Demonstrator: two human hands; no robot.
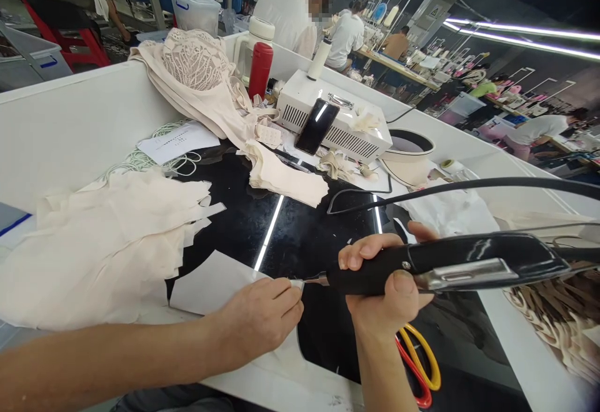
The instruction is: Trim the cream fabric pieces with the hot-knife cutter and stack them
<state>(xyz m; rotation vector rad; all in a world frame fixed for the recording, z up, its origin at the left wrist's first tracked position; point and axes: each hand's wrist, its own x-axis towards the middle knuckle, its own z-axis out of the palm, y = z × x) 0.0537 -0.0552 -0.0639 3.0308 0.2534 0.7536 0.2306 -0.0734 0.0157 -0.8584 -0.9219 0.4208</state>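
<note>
My right hand [387, 274] is wrapped round a black handheld tool [445, 262] with a metal lever and a cable. Its thin metal tip points left and meets a small white piece [297, 284] at my left fingertips. My left hand [262, 315] is closed in a pinch on that piece, with the fingers curled. White sheet material [218, 284] lies beneath and behind the left hand, over the glossy black surface [225, 212]. Whether the small piece is part of this sheet is unclear.
Cream fabric pieces [94, 243] lie left, more [285, 177] ahead. Behind stand a white box machine [347, 124], phone [317, 125], red bottle [260, 71] and lace garments [197, 68]. Red-and-yellow handles [422, 362] lie by my right wrist. A black cable [469, 184] crosses right. People sit beyond.
</note>
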